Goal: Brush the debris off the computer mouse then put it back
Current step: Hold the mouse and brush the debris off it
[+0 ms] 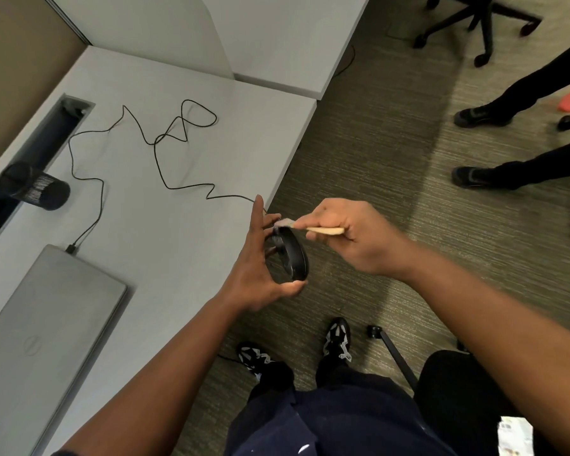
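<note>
Hands above desk (178,225) edge: left hand (260,268) grips black mouse (292,255); right hand (346,235) pinches brush (323,230), bristles touching mouse.

Black computer mouse (292,256), glossy, black cable (178,187). Pale wooden brush (323,230) handle, grey bristles. Light grey desk (165,232). Silver-grey closed laptop (46,330) at 8 o'clock. Black mesh cup (35,185) at 9 o'clock. Olive-grey striped carpet (375,153). Black-and-white patterned sneakers (338,339) at 6 o'clock, navy trousers (326,419).
</note>
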### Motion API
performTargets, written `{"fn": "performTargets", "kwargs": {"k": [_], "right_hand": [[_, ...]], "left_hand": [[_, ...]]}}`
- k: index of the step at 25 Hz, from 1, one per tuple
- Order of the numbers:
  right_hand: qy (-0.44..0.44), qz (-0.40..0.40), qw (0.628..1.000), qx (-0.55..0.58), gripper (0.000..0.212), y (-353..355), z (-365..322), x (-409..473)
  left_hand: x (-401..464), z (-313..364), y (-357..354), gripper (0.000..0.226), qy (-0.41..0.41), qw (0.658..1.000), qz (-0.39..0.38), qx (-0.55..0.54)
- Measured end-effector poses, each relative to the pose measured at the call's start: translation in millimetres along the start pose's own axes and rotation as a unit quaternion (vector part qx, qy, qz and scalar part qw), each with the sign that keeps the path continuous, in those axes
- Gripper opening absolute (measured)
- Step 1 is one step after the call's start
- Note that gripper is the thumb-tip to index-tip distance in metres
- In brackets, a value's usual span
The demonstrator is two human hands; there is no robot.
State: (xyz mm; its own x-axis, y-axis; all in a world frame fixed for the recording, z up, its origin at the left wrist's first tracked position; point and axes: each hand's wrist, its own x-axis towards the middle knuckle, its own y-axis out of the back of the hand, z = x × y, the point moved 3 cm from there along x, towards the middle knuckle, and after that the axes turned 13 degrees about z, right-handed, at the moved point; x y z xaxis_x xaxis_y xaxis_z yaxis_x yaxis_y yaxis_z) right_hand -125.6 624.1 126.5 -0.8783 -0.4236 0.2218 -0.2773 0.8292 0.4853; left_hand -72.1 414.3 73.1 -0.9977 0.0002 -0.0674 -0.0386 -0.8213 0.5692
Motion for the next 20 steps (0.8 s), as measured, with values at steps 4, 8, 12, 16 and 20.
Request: {"fn": "performTargets", "kwargs": {"k": [4,8,12,16,20], "right_hand": [[0.003,-0.054,0.999,-0.007,0.030,1,-9,1],[-0.064,-0.138,0.988,-0.003,0.022,13,-14,2],[-0.094,-0.216,0.971,-0.038,0.017,23,-15,1],[-0.075,-0.077,0.994,0.025,0.009,31,-13,8],[-0.041,-0.006,0.999,0.024,0.015,13,-11,6]], "left_hand": [[3,-2,3,0.160,0.001,1.000,0.017,-0.001],[1,-5,3,0.160,0.009,1.000,0.016,0.000],[3,-3,4,0.161,0.003,1.000,0.019,0.007],[7,1,6,0.159,0.000,1.000,0.015,0.002],[7,2,6,0.159,-0.008,1.000,0.015,0.003]]}}
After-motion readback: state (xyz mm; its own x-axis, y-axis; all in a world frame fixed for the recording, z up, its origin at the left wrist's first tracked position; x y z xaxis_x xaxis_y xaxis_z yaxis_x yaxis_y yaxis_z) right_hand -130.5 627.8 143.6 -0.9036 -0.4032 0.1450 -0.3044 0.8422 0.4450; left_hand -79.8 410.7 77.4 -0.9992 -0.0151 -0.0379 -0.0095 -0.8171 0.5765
